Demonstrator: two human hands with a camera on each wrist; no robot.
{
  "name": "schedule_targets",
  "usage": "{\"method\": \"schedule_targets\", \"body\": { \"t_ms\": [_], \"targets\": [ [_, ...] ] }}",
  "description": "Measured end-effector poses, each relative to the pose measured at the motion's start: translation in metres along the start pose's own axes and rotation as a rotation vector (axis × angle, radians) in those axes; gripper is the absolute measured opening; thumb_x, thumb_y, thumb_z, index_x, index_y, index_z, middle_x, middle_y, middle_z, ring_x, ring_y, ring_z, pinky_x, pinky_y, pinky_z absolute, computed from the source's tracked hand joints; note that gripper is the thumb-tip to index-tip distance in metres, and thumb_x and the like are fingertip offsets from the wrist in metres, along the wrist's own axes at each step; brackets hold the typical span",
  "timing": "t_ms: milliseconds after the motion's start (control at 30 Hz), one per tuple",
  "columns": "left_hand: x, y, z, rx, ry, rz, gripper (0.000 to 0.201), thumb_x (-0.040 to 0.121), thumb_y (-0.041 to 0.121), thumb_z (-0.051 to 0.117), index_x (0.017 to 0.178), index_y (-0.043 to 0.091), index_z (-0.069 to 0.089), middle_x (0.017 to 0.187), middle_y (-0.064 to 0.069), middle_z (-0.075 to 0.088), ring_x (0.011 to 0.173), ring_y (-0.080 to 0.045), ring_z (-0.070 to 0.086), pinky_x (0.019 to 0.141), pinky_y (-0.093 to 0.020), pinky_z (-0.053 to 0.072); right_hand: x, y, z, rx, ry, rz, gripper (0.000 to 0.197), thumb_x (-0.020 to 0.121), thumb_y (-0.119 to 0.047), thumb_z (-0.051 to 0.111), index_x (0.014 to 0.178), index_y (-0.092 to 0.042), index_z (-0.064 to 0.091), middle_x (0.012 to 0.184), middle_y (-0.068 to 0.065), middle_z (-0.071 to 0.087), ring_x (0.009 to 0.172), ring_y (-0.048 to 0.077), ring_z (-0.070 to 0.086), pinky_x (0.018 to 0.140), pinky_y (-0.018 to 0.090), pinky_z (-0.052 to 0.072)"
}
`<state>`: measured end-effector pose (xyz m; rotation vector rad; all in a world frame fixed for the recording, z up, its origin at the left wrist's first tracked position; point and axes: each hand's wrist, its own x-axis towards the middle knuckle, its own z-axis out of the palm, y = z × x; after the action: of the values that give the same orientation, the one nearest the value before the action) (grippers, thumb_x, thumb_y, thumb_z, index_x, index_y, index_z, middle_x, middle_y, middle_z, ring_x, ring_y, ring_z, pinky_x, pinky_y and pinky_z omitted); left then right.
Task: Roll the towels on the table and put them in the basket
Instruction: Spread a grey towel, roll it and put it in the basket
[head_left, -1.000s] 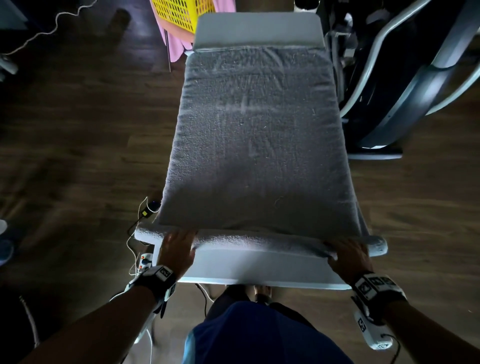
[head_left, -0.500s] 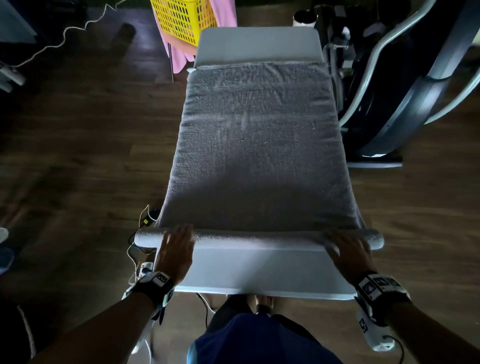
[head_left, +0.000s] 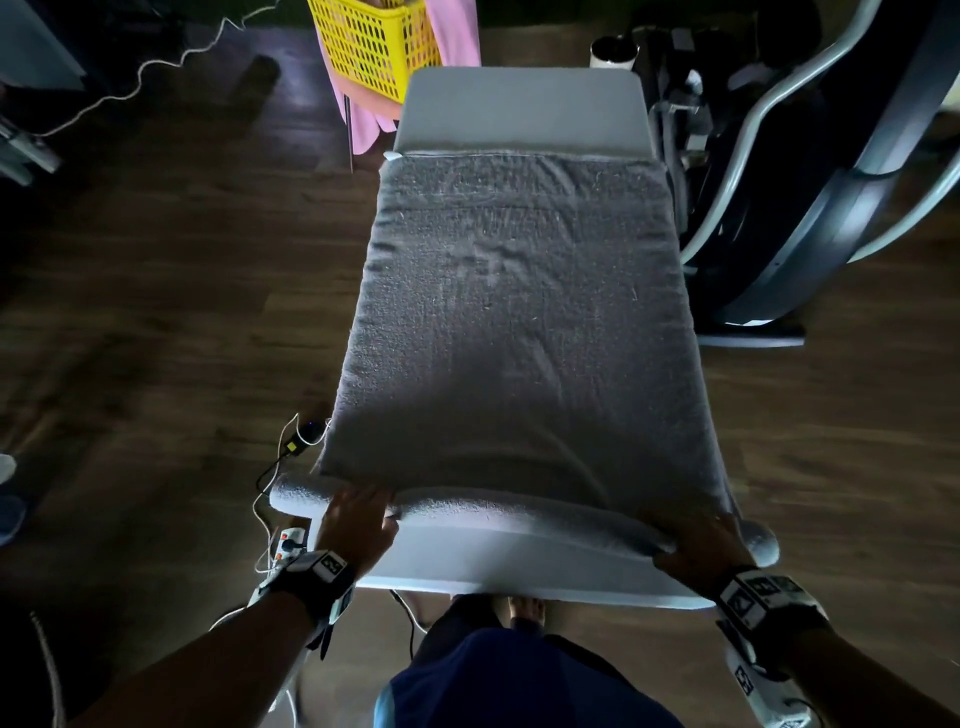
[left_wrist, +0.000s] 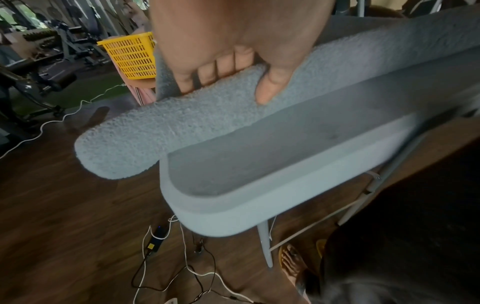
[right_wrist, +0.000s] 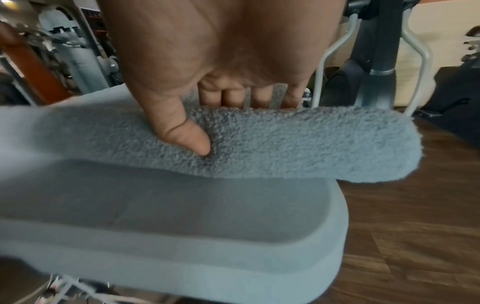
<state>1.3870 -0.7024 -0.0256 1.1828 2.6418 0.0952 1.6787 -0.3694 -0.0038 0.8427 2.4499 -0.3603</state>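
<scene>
The left hand (left_wrist: 228, 51) curls over the started roll of the grey terry towel (head_left: 519, 312), fingers (left_wrist: 207, 76) on its far side, thumb pressed into the near side. The right hand (right_wrist: 221, 61) clasps the roll's other end the same way, thumb dug into the pile. Ahead of both hands the rest of the towel lies flat along the narrow white table (head_left: 519, 104); the roll's ends overhang each side. It looks soft, thick and limp, so gripping near both ends should keep the roll even. Beyond the far-left corner stands the yellow basket (head_left: 374, 47).
</scene>
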Motion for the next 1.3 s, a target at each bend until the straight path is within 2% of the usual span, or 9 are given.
{"method": "schedule_targets", "body": {
  "t_ms": [100,200,300,400,567,733,867,1067,1300],
  "targets": [
    [-0.011,-0.006,0.006,0.051,0.031,0.116,0.03,0.081,0.028,0.041,0.081,0.016,0.069,0.08,-0.003,0.067,0.073,-0.029,0.064,0.073,-0.038,0.047,0.005,0.003,-0.003,-0.01,0.018,0.022,0.045,0.086,-0.048,0.037,0.129,-0.048,0.05,0.137,-0.008,0.052,0.13,0.02,0.042,0.104,0.04,0.026],
    [-0.019,-0.012,0.013,0.061,0.106,0.081,0.046,0.088,0.019,0.034,0.12,0.006,0.064,0.119,-0.012,0.065,0.108,-0.034,0.061,0.1,-0.045,0.031,0.006,0.001,0.004,0.105,0.242,0.035,0.053,0.085,-0.044,0.026,0.121,-0.028,0.062,0.127,0.0,0.06,0.116,0.026,0.055,0.099,0.046,0.036],
    [-0.033,-0.015,0.026,-0.031,0.12,0.08,0.045,0.093,0.029,0.044,0.13,0.006,0.057,0.131,-0.012,0.059,0.123,-0.032,0.054,0.113,-0.037,0.016,-0.007,-0.003,0.024,0.14,0.313,-0.081,0.044,0.08,-0.04,0.054,0.114,-0.017,0.068,0.115,0.006,0.067,0.102,0.029,0.063,0.095,0.046,0.045],
    [-0.04,-0.017,0.029,-0.069,0.083,0.131,0.051,0.069,0.016,0.076,0.118,0.006,0.064,0.118,-0.013,0.066,0.11,-0.033,0.062,0.106,-0.039,0.027,-0.019,-0.005,0.039,0.155,0.308,-0.115,0.042,0.066,-0.025,0.076,0.106,-0.013,0.07,0.101,0.008,0.068,0.091,0.033,0.065,0.087,0.044,0.045],
    [-0.017,-0.01,0.001,0.056,-0.022,0.185,0.029,0.081,0.027,0.039,0.078,0.017,0.067,0.079,-0.004,0.066,0.073,-0.028,0.064,0.072,-0.038,0.05,-0.01,-0.003,0.033,0.121,0.214,0.01,0.025,0.077,-0.023,0.064,0.1,-0.019,0.072,0.103,0.007,0.07,0.097,0.035,0.062,0.084,0.046,0.044],
    [0.013,-0.021,0.001,0.09,-0.135,0.176,0.028,0.08,0.024,0.036,0.083,0.014,0.062,0.078,-0.006,0.061,0.07,-0.031,0.063,0.063,-0.038,0.05,0.014,-0.002,0.011,0.216,-0.002,0.095,0.03,0.087,-0.025,0.053,0.114,-0.019,0.064,0.118,0.014,0.061,0.109,0.033,0.054,0.087,0.038,0.043],
    [0.021,-0.016,-0.01,0.026,-0.047,0.055,0.025,0.079,0.016,0.061,0.104,0.012,0.061,0.098,-0.009,0.063,0.085,-0.032,0.058,0.071,-0.042,0.046,0.028,-0.005,0.011,0.281,0.121,0.147,0.026,0.082,-0.013,0.059,0.108,-0.017,0.058,0.119,0.01,0.051,0.103,0.036,0.05,0.083,0.042,0.042],
    [0.031,-0.011,-0.005,-0.154,-0.081,0.077,0.01,0.079,0.01,0.05,0.072,0.018,0.05,0.073,-0.002,0.052,0.071,-0.029,0.053,0.063,-0.037,0.04,0.03,-0.003,0.037,0.171,0.281,-0.029,0.023,0.074,-0.003,0.052,0.089,-0.012,0.066,0.096,0.008,0.056,0.087,0.035,0.051,0.075,0.046,0.049],
    [0.006,-0.014,0.0,-0.08,-0.145,0.184,0.048,0.066,0.0,0.07,0.112,0.006,0.061,0.105,-0.012,0.062,0.095,-0.034,0.058,0.088,-0.045,0.052,0.004,-0.008,0.028,0.313,0.271,-0.085,0.051,0.064,-0.003,0.081,0.113,-0.01,0.067,0.108,0.01,0.066,0.099,0.035,0.061,0.083,0.044,0.052]
  ]
}}
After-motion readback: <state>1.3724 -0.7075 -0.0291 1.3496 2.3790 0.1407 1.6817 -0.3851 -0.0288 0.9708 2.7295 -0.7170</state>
